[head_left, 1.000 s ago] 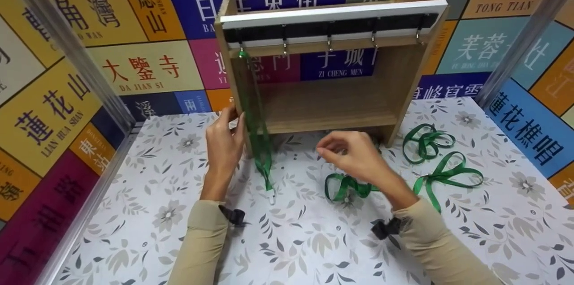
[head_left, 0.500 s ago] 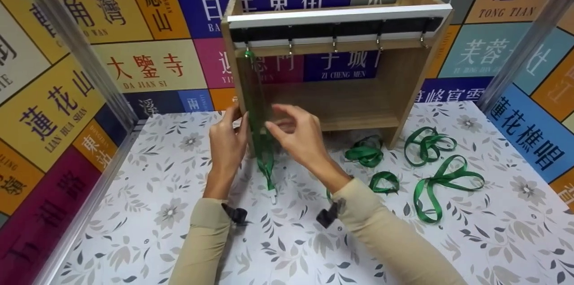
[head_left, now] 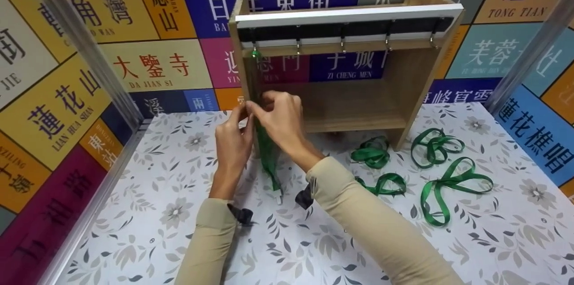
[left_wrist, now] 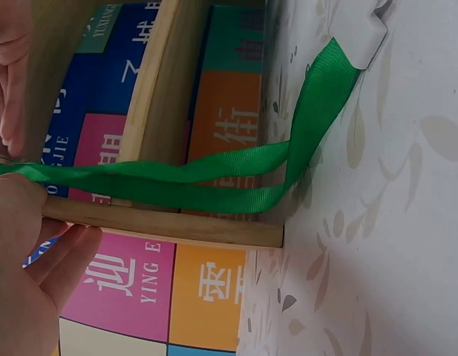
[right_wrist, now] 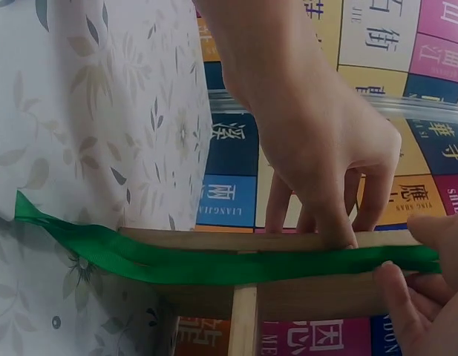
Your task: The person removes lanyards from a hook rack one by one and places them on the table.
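Observation:
A green lanyard point(head_left: 271, 166) hangs from the leftmost hook point(head_left: 254, 45) of a wooden rack point(head_left: 358, 114), down along its left side panel. Its white plastic end point(left_wrist: 362, 33) hangs close over the tabletop. My left hand point(head_left: 234, 141) grips the front edge of that side panel point(right_wrist: 177, 238), thumb in front and fingers round the outer face. In the right wrist view, thumb and fingers of my right hand point(head_left: 287, 119) pinch the lanyard ribbon point(right_wrist: 191, 268) partway up, right beside the left thumb.
Several more looped green lanyards lie on the floral tabletop to the right, among them one lanyard point(head_left: 448, 182) near the front. More metal hooks point(head_left: 343, 44) line the black strip under the rack's white top edge. A patterned wall point(head_left: 157, 65) stands close behind.
My right hand has moved left from above the loose lanyards to the hanging one and now pinches its ribbon. The left hand keeps its grip on the side panel.

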`<action>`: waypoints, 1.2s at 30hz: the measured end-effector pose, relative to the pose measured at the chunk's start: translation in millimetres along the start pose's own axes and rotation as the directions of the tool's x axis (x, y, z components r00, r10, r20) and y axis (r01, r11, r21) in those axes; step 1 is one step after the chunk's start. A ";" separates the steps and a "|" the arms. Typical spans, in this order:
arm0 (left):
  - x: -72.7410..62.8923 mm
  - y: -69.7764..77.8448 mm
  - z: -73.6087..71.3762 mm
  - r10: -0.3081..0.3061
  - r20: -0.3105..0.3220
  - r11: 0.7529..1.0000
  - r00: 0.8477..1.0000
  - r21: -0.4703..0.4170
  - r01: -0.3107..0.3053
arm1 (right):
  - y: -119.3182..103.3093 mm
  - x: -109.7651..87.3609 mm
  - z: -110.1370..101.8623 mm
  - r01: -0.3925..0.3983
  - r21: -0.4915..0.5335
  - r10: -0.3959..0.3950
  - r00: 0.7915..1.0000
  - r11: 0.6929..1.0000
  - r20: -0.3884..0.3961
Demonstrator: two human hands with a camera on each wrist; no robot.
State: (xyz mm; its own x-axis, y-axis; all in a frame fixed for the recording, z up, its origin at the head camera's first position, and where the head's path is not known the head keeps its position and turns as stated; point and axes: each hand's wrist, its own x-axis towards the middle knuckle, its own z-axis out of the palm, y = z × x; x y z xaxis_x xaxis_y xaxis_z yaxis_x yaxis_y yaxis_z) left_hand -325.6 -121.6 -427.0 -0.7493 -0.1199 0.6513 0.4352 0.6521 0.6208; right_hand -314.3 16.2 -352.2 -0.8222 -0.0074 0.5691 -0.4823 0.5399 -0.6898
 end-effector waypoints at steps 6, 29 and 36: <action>0.0 -0.4 -0.6 0.003 -0.002 0.999 1.000 -0.033 -0.003 | 3.2 2.9 -10.1 0.043 0.021 -0.043 0.998 0.999 -0.042; 0.5 1.2 -0.6 -0.031 0.013 0.999 0.999 -0.035 0.032 | 7.0 22.2 -121.8 0.075 0.153 -0.083 0.996 0.985 0.045; 0.5 0.3 -0.4 -0.008 -0.009 1.000 1.000 -0.015 0.008 | 34.2 -0.3 -126.1 0.055 0.093 -0.070 0.983 0.994 0.169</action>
State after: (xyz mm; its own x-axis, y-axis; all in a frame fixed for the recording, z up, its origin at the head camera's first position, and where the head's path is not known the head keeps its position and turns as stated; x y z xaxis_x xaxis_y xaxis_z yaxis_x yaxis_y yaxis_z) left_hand -325.7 -121.7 -426.3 -0.7485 -0.1320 0.6499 0.4363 0.6400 0.6325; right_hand -292.4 140.7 -319.6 -0.8254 -0.1877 0.5324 -0.5530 0.4585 -0.6957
